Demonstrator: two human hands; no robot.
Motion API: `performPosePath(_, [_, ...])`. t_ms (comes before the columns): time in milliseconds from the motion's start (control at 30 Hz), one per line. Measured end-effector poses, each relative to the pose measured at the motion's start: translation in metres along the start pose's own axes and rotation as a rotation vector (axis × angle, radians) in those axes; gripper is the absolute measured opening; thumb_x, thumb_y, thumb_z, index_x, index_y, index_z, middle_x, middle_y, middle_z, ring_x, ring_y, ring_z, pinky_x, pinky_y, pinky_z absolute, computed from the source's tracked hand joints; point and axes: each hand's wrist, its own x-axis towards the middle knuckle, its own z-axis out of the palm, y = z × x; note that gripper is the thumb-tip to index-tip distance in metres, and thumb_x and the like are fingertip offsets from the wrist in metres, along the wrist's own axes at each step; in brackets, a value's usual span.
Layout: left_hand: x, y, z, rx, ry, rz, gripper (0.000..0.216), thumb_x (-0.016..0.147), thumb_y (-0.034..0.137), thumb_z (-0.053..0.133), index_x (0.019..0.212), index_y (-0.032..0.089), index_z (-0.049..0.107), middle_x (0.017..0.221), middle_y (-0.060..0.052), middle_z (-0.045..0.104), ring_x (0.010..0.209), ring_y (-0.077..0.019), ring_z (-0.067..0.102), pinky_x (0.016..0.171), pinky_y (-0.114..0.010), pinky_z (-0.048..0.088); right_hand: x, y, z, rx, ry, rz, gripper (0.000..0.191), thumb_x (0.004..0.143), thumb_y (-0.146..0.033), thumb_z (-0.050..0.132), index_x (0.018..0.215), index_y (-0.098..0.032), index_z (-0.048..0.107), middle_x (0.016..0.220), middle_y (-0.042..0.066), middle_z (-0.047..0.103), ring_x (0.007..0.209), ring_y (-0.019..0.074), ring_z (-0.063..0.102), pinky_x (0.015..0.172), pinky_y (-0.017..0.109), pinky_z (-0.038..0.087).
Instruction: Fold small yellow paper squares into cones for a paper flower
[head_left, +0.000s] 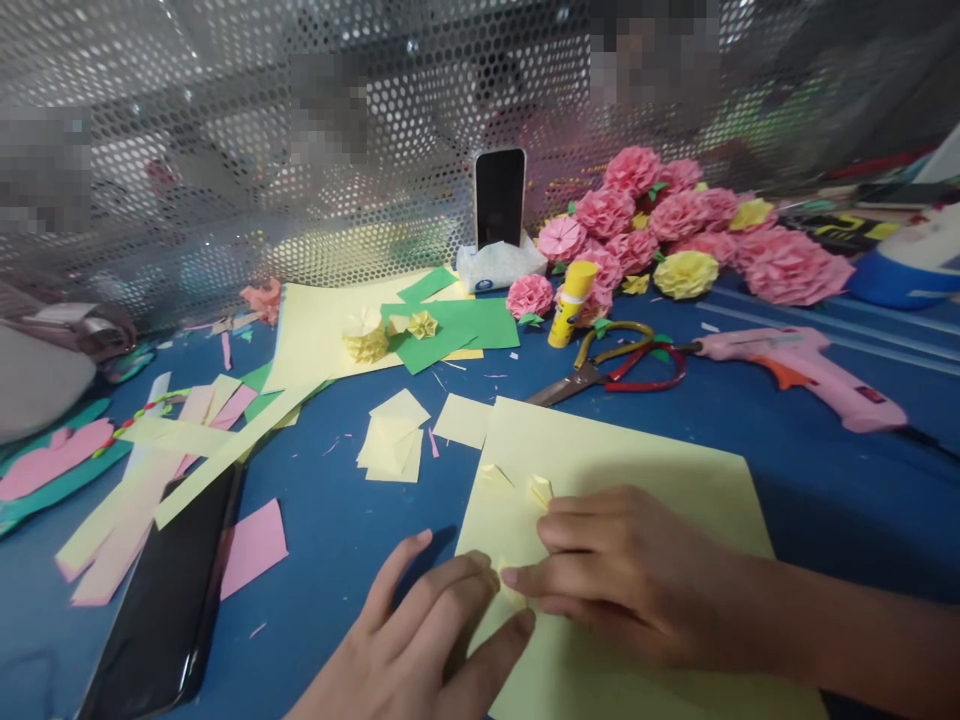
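A large sheet of pale yellow paper (pixel 660 455) lies on the blue table in front of me. Over its left part my right hand (pixel 622 565) has its fingers closed, thumb and index pinching at a small piece of yellow paper (pixel 514 598). From the near left my left hand (pixel 435 630) grips the same small piece between bent fingertips and thumb, its outer finger raised. My fingers partly hide that piece. Two small folded bits of yellow paper, one a folded petal (pixel 540 490), the other a flatter scrap (pixel 495 474), lie on the sheet just beyond.
Yellow paper squares (pixel 394 445), scissors (pixel 585 375), a glue stick (pixel 572 305) and a pink glue gun (pixel 810 370) lie beyond the sheet. Pink paper flowers (pixel 679 220) are heaped at the back right. A phone (pixel 500 198) stands against a perforated metal panel (pixel 247 200). Paper strips (pixel 161 490) cover another phone (pixel 169 600).
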Motion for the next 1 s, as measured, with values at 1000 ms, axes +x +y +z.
performPosePath(1000, [-0.003,-0.009,-0.004,0.033,-0.233,-0.108,0.046,0.101,0.029,0.041,0.146,0.021,0.049,0.138,-0.012,0.054,0.135,-0.0250,0.043,0.122,-0.046,0.009,0.003,0.008,-0.013,0.401,0.324,0.446,0.037,0.105,-0.035,0.038,0.076,-0.019,0.053,0.063,-0.003,0.053,0.055,0.0103,0.049,0.055,0.024,0.035])
